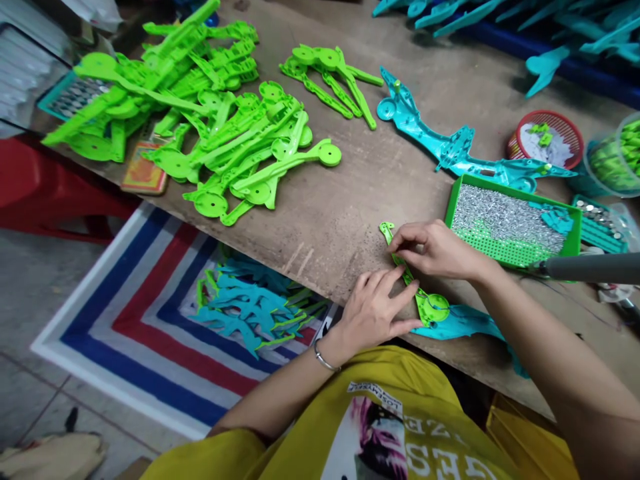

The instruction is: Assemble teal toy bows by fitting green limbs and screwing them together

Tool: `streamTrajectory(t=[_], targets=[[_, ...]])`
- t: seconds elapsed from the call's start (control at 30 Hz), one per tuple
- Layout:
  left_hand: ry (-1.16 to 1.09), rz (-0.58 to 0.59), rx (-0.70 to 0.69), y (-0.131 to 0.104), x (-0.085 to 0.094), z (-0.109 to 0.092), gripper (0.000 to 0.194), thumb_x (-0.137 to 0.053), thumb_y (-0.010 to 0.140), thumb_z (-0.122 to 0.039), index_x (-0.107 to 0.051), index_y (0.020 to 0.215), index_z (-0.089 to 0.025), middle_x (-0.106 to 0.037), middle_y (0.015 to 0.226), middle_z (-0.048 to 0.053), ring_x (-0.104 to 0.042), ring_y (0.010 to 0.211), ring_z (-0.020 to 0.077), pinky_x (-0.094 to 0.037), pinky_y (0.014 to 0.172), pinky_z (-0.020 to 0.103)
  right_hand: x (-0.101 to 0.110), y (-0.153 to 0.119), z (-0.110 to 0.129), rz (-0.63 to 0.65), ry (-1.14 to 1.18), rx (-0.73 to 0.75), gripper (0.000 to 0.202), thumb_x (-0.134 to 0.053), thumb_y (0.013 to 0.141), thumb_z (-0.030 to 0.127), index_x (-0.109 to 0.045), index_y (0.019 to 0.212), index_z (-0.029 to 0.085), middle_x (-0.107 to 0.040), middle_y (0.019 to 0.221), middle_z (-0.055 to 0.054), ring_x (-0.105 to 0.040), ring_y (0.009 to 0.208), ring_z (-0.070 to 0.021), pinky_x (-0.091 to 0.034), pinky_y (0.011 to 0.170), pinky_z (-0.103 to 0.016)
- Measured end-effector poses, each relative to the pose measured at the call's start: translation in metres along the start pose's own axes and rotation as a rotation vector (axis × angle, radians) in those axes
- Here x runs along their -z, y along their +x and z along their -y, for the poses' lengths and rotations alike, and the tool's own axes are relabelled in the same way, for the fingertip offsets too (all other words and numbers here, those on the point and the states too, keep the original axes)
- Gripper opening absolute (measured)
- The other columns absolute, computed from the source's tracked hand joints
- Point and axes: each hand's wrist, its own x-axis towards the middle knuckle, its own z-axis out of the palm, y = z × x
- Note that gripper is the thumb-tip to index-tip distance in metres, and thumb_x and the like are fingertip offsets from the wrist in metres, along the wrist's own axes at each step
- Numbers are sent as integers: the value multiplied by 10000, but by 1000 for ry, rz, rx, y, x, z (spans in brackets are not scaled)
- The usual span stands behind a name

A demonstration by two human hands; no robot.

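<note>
A long lime-green plastic part (429,308) with a round end lies in front of me, partly over a turquoise plastic part (470,321). My left hand (376,308) rests against the green part with its fingers spread, fingertips touching its left side. Above its narrow section, my right hand (434,250) has thumb and forefinger pinched close together. Whatever is between those fingertips is too small or hidden to make out. Close to the right hand stands a green tray (579,230) of tiny silvery metal pieces.
Lime-green parts (250,153) are heaped at the left, with a smaller group (327,63) behind. A turquoise part (425,137) lies farther back. At right are a red basket (580,137), a tub of green pieces (620,157) and a dark rod-like tool (595,267). Below sits a striped bag (135,313).
</note>
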Motion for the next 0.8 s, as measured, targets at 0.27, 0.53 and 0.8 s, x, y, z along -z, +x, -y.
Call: streamTrajectory(t=[0.27,0.53,0.8], targets=[[19,-4,7,0,-1,-1,631,-476,926,-683,-606,1350,-234,-533,1430,176,-535,1204,305,-412,953,437,-12,5,-8,-12,-84,25,214,-525,768,44,-663,887,158,-691,845,-43,-613,780,-153,-450,747,-263],[16,-17,17,0,-1,-1,630,-450,929,-696,-615,1334,-243,-506,1459,183,-517,1228,311,-416,952,444,-10,-4,-4,-48,-68,-35,266,-502,731,32,-602,942,160,-642,761,-3,-584,657,-117,-423,646,-222],[2,-10,26,-1,-3,-1,623,-471,921,-695,-625,1315,-239,-531,1415,183,-517,1229,310,-410,963,447,-19,7,-2,-101,-80,-132,330,-501,698,30,-535,996,168,-640,784,1,-602,654,-119,-446,635,-226]])
